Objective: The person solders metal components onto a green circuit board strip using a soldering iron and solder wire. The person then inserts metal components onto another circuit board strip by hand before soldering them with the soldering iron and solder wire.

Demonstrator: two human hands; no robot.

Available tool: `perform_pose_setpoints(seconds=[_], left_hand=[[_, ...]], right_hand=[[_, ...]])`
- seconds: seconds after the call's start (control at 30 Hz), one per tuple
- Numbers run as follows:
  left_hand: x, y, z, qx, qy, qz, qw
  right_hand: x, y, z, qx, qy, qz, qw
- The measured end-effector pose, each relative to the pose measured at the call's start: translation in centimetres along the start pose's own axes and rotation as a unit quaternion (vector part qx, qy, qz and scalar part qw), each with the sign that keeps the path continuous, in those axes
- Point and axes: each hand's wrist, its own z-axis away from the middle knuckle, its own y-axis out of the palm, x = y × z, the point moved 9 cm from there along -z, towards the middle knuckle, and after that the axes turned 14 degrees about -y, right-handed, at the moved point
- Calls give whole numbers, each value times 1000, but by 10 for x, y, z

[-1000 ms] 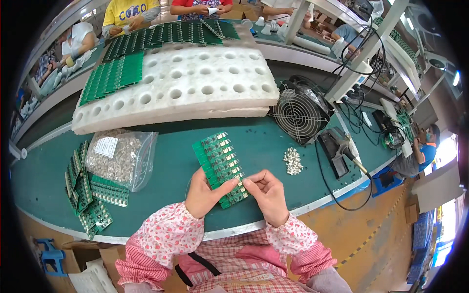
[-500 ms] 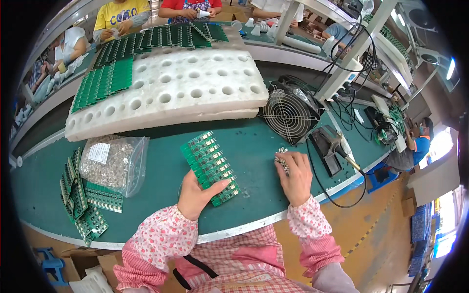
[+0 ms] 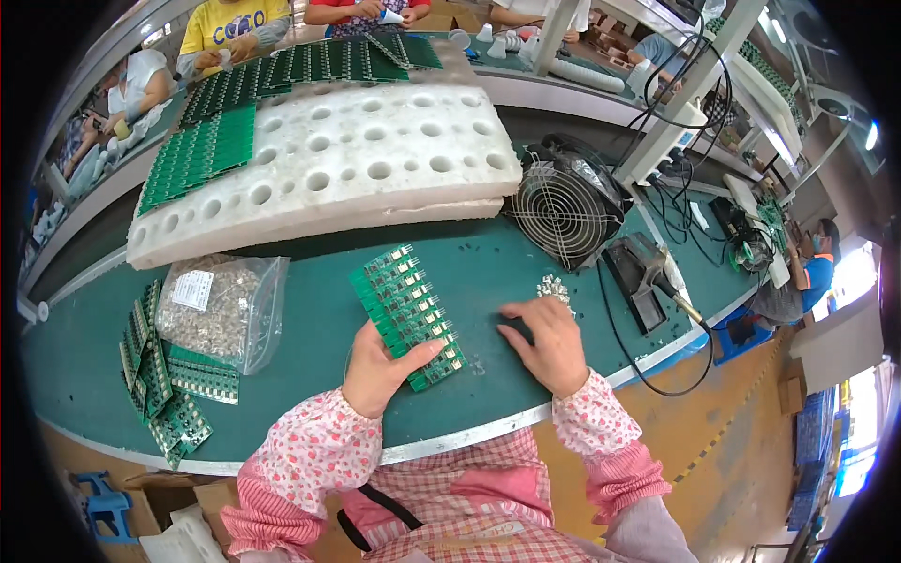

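My left hand (image 3: 378, 371) grips the lower left edge of a green circuit board panel (image 3: 405, 305), thumb on top. The panel is tilted over the bench and carries a row of small white connectors with pins along its right side. My right hand (image 3: 549, 345) is just to the right of the panel, thumb and forefinger curled toward each other. Whatever is between those fingertips is too small to make out. Right behind its knuckles lies a small pile of white connectors (image 3: 556, 289), partly covered by the hand.
A clear bag of connectors (image 3: 211, 305) and stacked circuit boards (image 3: 155, 375) lie at left. White foam blocks (image 3: 347, 174) carry more boards at the back. A fan (image 3: 568, 211) and a soldering iron stand (image 3: 638, 291) with a cable are at right. Other people work beyond.
My right hand has moved left off the connector pile toward the panel, uncovering part of the pile. My left hand still grips the panel, nearly unmoved.
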Motion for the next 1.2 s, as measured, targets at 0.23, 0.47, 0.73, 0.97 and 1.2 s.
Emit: perform_pose_setpoints(seconds=[0.23,0.47,0.73,0.97,1.2], left_hand=[[1,1,0,-3,-10,5,1000],[1,0,-1,-4,-12,0,1000],[-1,0,0,-5,-8,-6,1000],[2,-1,0,-10,-7,-10,1000],[-2,0,1,-19,12,-10,1000]], right_hand=[[-18,-21,5,-23,25,36,999],[-22,-23,9,-10,14,117,993],[-21,-17,12,-13,9,153,988],[-12,1,21,-88,245,-255,931],[22,57,22,-89,378,-614,687]])
